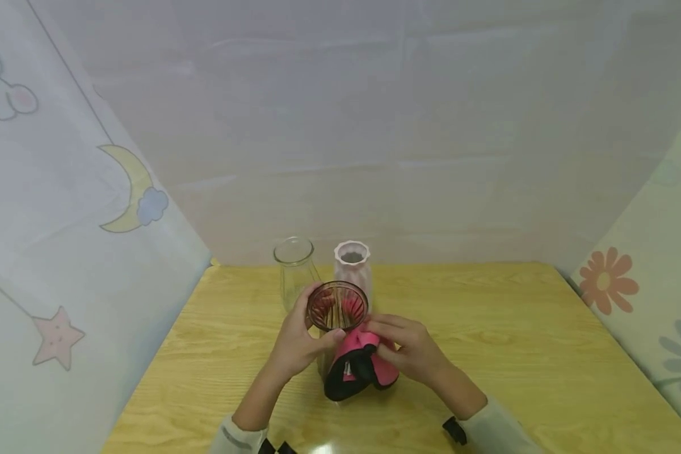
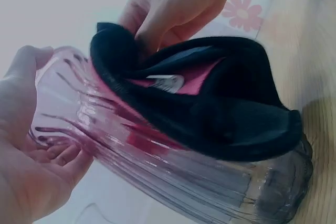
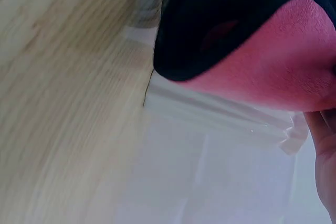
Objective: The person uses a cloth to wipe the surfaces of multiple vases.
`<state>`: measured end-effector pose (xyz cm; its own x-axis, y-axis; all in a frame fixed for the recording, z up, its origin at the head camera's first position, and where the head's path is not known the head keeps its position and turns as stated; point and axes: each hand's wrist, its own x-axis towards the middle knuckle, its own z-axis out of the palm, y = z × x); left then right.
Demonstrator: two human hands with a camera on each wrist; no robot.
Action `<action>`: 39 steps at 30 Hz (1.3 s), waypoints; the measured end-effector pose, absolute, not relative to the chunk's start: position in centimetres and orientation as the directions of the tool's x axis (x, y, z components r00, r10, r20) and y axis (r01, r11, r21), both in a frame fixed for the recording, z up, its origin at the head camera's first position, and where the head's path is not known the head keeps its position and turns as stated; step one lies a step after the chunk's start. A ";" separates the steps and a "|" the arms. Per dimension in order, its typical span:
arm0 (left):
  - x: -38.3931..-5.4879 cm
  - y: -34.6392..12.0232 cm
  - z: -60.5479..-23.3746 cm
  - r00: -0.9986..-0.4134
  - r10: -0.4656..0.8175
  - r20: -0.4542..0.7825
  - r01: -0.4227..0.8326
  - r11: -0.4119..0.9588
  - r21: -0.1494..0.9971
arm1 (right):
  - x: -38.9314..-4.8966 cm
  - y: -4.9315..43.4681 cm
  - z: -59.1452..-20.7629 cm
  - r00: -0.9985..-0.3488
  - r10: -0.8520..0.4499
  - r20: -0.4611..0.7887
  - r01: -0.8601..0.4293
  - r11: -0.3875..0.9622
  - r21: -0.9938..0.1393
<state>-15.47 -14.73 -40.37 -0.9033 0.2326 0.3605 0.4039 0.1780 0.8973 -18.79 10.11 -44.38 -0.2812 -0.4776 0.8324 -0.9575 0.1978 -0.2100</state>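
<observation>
My left hand grips a smoky, ribbed glass vase near its flared rim, with the thumb on the near side. In the left wrist view the vase looks upright-sided and fluted, its base by the wooden table. A pink cloth with black edging is pinched in my right hand against the outside of the vase, just below the rim. Its black border and a small white label show in folds. In the right wrist view the cloth hides most of the right fingers.
Behind the held vase stand a clear glass vase and a pale pink vase with a scalloped rim. All are over a light wooden table. Pale sheets with printed drawings hang along the back and sides.
</observation>
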 end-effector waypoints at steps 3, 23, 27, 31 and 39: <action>-15.7 -15.1 -40.4 -0.894 0.255 0.368 0.415 0.159 0.896 | -18.8 10.3 -44.4 -0.270 -0.533 0.802 -0.961 0.198 -0.192; -17.0 -16.7 -41.3 -0.800 0.424 0.425 0.455 -0.034 0.890 | -18.2 11.2 -45.5 -0.317 -0.661 0.680 -0.947 0.256 -0.192; -16.3 -16.5 -41.7 -0.795 0.366 0.484 0.508 -0.034 0.860 | -17.9 11.5 -45.4 -0.319 -0.640 0.699 -0.945 0.268 -0.186; -14.5 -15.3 -42.1 -0.841 0.217 0.496 0.525 0.106 0.844 | -17.7 11.8 -44.5 -0.262 -0.532 0.805 -0.961 0.216 -0.171; -13.4 -13.4 -41.1 -0.916 0.059 0.397 0.400 0.231 0.887 | -18.5 11.2 -42.2 -0.174 -0.259 0.950 -0.980 0.145 -0.140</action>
